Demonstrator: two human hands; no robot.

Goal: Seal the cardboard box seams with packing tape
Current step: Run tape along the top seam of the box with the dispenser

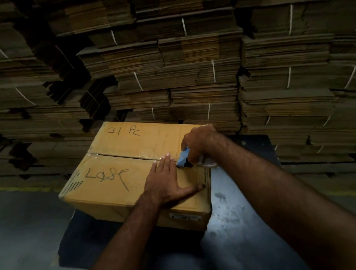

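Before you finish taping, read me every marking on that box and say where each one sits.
"31 Pc": handwritten on the far flap of the cardboard box.
"Lose", or close to it: scrawled handwriting on the near flap, beside the left hand.
White label on the box's near side: print too small to read.
Dark printed marks at the left edge: not legible.

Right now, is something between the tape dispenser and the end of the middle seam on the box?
Nothing visible is. The blue tape dispenser in the right hand sits on the seam near the box's right edge. The left hand lies flat beside it, on the near flap.
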